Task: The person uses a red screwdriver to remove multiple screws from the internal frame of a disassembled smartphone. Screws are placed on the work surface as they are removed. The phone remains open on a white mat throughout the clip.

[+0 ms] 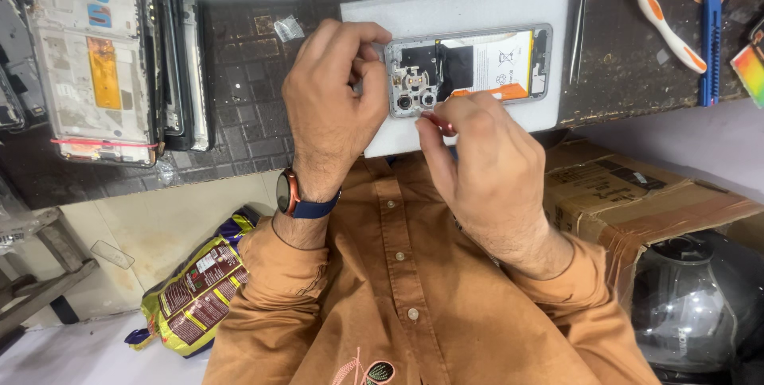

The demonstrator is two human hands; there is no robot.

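An opened phone (477,62) lies back side up on a white foam pad (454,11), showing its white battery, black board cover and camera lenses. My left hand (334,106) curls against the phone's left end and steadies it. My right hand (477,154) pinches a small tool with a red handle (438,124), its tip at the phone's near edge by the cameras. A watch with a blue strap (298,198) sits on my left wrist.
Several stripped phone frames (95,50) are stacked at the bench's left. Tweezers (579,19), an orange-and-white toothbrush (656,11) and a blue tool (711,35) lie at the right. A cardboard box (637,194), a dark helmet (700,297) and a snack bag (195,289) sit below.
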